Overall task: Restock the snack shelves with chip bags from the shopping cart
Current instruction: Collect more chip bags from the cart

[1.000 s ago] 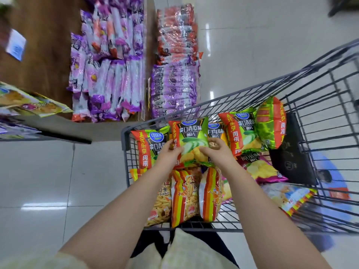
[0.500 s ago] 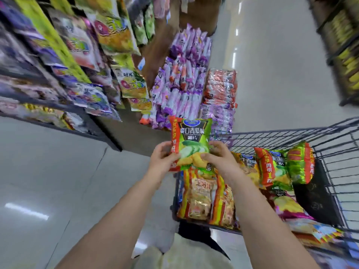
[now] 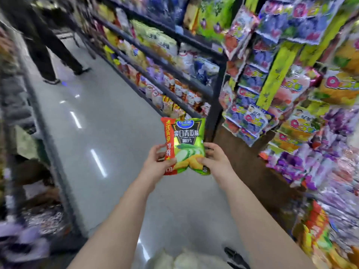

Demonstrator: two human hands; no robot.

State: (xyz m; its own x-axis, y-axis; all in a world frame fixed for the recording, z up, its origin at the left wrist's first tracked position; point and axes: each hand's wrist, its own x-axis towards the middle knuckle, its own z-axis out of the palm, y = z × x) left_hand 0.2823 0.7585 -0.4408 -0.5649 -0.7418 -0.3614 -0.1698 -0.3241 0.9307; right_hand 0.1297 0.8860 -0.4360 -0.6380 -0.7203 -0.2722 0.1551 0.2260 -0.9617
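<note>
The cart is gone; left hand (image 3: 155, 165) and right hand (image 3: 216, 162) grip a green-and-red foil chip bag (image 3: 184, 140) below seemingly full dark shelves (image 3: 217, 98).

One shiny green and red plastic chip bag (image 3: 184, 144). Two hands on it: left hand (image 3: 155, 165), right hand (image 3: 216, 162). One person in dark clothes (image 3: 48, 43) far beyond the bag. The shelf bags (image 3: 174, 88) are too blurry to count.

The green chip bag (image 3: 184, 140), with a red strip down one side, is upright, its lower part held by the left hand (image 3: 157, 163) and the right hand (image 3: 216, 162).
</note>
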